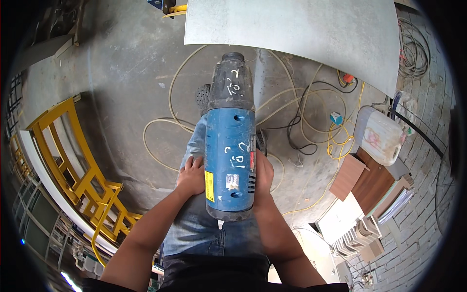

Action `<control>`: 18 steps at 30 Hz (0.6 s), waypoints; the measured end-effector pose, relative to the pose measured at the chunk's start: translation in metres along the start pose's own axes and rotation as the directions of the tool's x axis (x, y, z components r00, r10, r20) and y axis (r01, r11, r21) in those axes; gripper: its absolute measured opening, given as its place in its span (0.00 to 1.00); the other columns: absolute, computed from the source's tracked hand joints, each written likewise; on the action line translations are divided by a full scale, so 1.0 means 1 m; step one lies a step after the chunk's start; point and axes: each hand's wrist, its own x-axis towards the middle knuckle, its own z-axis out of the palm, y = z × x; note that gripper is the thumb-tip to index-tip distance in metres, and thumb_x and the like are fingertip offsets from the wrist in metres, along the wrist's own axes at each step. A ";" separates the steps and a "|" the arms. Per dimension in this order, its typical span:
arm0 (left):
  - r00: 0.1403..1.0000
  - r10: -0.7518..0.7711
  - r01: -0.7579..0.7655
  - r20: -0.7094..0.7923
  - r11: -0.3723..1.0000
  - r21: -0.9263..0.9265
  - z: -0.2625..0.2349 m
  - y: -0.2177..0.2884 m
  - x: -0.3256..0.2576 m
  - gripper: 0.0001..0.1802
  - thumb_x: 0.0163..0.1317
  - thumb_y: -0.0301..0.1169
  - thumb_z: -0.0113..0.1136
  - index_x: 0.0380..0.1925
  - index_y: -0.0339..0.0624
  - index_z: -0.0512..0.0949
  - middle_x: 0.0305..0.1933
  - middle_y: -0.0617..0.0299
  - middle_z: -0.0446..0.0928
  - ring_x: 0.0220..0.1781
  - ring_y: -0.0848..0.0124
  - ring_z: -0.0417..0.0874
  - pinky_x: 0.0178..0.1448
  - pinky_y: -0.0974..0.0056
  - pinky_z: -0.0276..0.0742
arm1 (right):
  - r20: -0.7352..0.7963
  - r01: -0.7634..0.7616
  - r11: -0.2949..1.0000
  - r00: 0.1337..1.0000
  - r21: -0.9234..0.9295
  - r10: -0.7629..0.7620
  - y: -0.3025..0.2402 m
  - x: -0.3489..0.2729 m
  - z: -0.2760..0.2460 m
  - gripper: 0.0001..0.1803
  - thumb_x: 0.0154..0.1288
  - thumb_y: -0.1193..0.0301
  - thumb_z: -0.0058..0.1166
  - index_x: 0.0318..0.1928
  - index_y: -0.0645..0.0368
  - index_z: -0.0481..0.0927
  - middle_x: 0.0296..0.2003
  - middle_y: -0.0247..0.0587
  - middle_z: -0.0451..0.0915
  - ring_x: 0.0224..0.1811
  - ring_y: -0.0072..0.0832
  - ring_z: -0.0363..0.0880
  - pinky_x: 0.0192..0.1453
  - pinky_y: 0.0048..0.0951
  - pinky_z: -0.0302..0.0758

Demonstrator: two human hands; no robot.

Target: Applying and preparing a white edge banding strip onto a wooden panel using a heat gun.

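Observation:
A blue corded-style power tool body [228, 160] with a tapered black nose fills the middle of the view, close up, its narrow end pointing away from me. White handwritten marks and a yellow label show on its casing. On its right side my right hand [264, 176] is closed on the tool, with its fingers mostly hidden under the casing. To the left, my left hand [191, 176] lies over my jeans at the left thigh, fingers spread; its inner edge disappears behind the tool. The tool's underside and any handle are hidden.
Yellow metal frame [82, 160] stands at left. A large pale sheet [292, 29] reaches across the far side. Looped hose [170, 92] and black cable [290, 134] lie on the concrete floor. At right are a plastic jerrycan [382, 136], brown boards [365, 182] and a brick wall.

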 end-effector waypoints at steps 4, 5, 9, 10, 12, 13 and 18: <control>1.000 -0.006 0.006 0.018 1.000 0.013 0.014 -0.010 0.005 0.30 0.60 0.52 0.52 0.62 0.57 0.71 0.75 0.59 0.52 0.77 0.53 0.45 0.73 0.42 0.54 | -0.033 -0.011 1.000 0.999 -0.011 0.011 -0.003 0.004 -0.007 0.13 0.49 0.76 0.57 0.36 0.68 0.75 0.30 0.52 0.76 0.30 0.48 0.76 0.32 0.40 0.73; 1.000 -0.018 0.018 -0.010 1.000 -0.011 0.016 -0.011 0.005 0.30 0.59 0.53 0.54 0.61 0.57 0.72 0.75 0.59 0.52 0.77 0.53 0.46 0.73 0.43 0.54 | -0.048 0.008 1.000 0.999 -0.005 -0.009 -0.001 0.005 -0.007 0.12 0.49 0.77 0.57 0.36 0.68 0.74 0.29 0.51 0.75 0.29 0.48 0.76 0.31 0.39 0.72; 0.998 -0.055 0.054 0.018 0.998 0.020 0.003 0.003 0.000 0.30 0.59 0.54 0.55 0.61 0.58 0.72 0.75 0.59 0.52 0.78 0.53 0.46 0.73 0.43 0.54 | -0.099 0.043 0.999 0.994 -0.032 -0.046 0.003 0.007 -0.013 0.12 0.49 0.77 0.57 0.36 0.68 0.75 0.29 0.51 0.75 0.29 0.47 0.76 0.31 0.39 0.72; 0.998 -0.067 0.068 0.018 0.998 -0.020 -0.001 0.007 -0.002 0.30 0.59 0.54 0.56 0.61 0.59 0.72 0.75 0.59 0.52 0.78 0.53 0.45 0.74 0.43 0.54 | -0.092 0.019 1.000 0.996 0.001 -0.019 0.003 0.007 -0.015 0.12 0.49 0.78 0.57 0.36 0.68 0.75 0.29 0.51 0.75 0.29 0.47 0.76 0.31 0.39 0.72; 0.997 -0.078 0.078 0.016 0.995 -0.056 -0.001 0.008 -0.002 0.31 0.58 0.54 0.56 0.60 0.59 0.72 0.75 0.60 0.52 0.78 0.54 0.45 0.74 0.43 0.54 | -0.090 -0.004 0.999 0.996 0.033 0.007 0.005 0.004 -0.019 0.12 0.49 0.78 0.56 0.36 0.68 0.75 0.29 0.51 0.75 0.29 0.47 0.76 0.31 0.39 0.72; 0.998 -0.062 0.061 -0.006 0.998 -0.035 0.004 0.004 -0.001 0.30 0.58 0.54 0.56 0.60 0.59 0.72 0.75 0.60 0.52 0.78 0.54 0.45 0.74 0.43 0.54 | -0.063 0.012 1.000 0.998 0.004 -0.012 0.008 0.001 -0.022 0.16 0.55 0.78 0.54 0.45 0.70 0.74 0.32 0.50 0.77 0.31 0.40 0.78 0.34 0.33 0.74; 0.999 -0.046 0.046 -0.019 0.999 -0.001 0.005 0.007 -0.001 0.30 0.59 0.54 0.56 0.60 0.59 0.73 0.75 0.60 0.52 0.78 0.53 0.45 0.73 0.44 0.54 | -0.113 0.023 1.000 0.993 -0.015 -0.025 0.010 0.003 -0.026 0.12 0.49 0.78 0.56 0.37 0.68 0.75 0.30 0.51 0.76 0.30 0.47 0.76 0.33 0.39 0.73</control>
